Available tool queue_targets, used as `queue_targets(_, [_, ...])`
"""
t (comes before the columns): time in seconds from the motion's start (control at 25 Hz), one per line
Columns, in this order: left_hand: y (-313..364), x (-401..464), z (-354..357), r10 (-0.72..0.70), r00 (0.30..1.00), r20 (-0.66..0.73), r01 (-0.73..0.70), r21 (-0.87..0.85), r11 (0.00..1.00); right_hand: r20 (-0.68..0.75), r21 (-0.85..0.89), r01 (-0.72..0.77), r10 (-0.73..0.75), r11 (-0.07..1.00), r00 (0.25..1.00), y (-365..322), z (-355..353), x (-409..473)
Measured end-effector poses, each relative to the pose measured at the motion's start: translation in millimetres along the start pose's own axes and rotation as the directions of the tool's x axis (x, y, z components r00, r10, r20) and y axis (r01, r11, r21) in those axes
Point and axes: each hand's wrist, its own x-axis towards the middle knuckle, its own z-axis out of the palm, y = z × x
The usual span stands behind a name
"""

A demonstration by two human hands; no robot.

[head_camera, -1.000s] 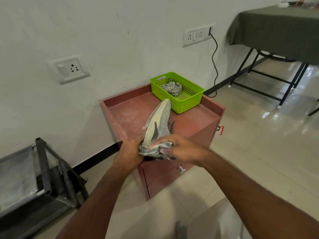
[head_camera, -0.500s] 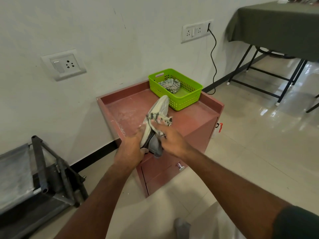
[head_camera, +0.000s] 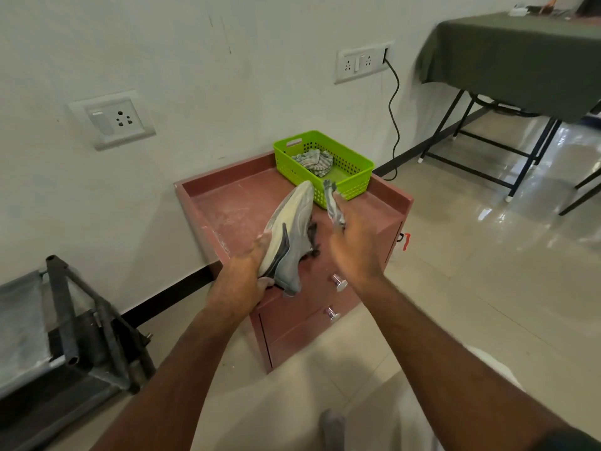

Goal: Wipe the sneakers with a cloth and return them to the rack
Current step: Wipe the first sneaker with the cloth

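My left hand [head_camera: 240, 281] grips a grey sneaker [head_camera: 289, 236] by its heel, sole turned left and toe pointing away, above the red cabinet [head_camera: 227, 206]. My right hand [head_camera: 354, 245] holds a grey striped cloth [head_camera: 333, 203] just right of the sneaker's toe, a small gap apart from the shoe. The dark metal shoe rack [head_camera: 61, 327] stands low at the left, against the wall. Its upper shelf looks bare in the visible part.
A green plastic basket [head_camera: 354, 183] with another crumpled cloth [head_camera: 313, 161] sits at the cabinet's back right corner. A folding table under a dark green cover [head_camera: 520, 60] stands at the far right. A black cable [head_camera: 395, 109] hangs from the wall socket. Tiled floor spreads to the right.
My right hand has swept the cloth from the sneaker's heel up along the shoe to beyond the toe, and has come off it. My left hand keeps holding the sneaker.
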Motion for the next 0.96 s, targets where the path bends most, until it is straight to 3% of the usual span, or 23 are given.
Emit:
queue_targets(0.08, [1,0,-1,0.004,1.0,0.002,-0.004,0.007,1.0,0.248,-0.08,0.066,-0.044,0.995,0.968,5,19,6])
queue_targets(0.16, [1,2,-1,0.016,1.0,-0.011,-0.016,0.0,1.0,0.479,-0.178,0.131,-0.031,0.975,0.877,10,36,-7])
queue_targets(0.24, [-2,3,-2,0.033,0.999,-0.019,-0.033,-0.022,0.999,0.47,-0.199,0.132,-0.023,0.971,0.883,10,42,-36])
queue_targets(0.4, [-2,3,-1,0.035,0.998,-0.051,-0.037,-0.027,0.999,0.35,-0.195,0.255,-0.176,0.947,0.92,-1,51,-85])
queue_targets(0.56, [3,2,0,0.026,0.997,-0.068,-0.027,-0.023,0.999,0.298,-0.193,0.103,-0.042,0.976,0.954,-3,56,-48])
queue_targets(0.68, [5,0,-2,0.003,0.998,-0.058,-0.005,-0.036,0.999,0.356,-0.22,0.055,0.027,0.974,0.934,3,48,-11])
queue_targets(0.84, [1,2,-6,0.004,0.999,-0.046,-0.006,-0.044,0.999,0.462,-0.255,0.14,-0.006,0.957,0.887,-2,35,-39])
queue_targets(0.88, [1,2,-6,0.0,0.999,-0.044,-0.002,-0.046,0.999,0.531,-0.222,0.152,-0.011,0.963,0.847,-4,27,-47])
queue_targets(0.96, [2,1,-7,-0.01,0.999,-0.046,0.007,-0.059,0.998,0.573,0.015,-0.057,0.038,0.998,0.819,-12,13,-38])
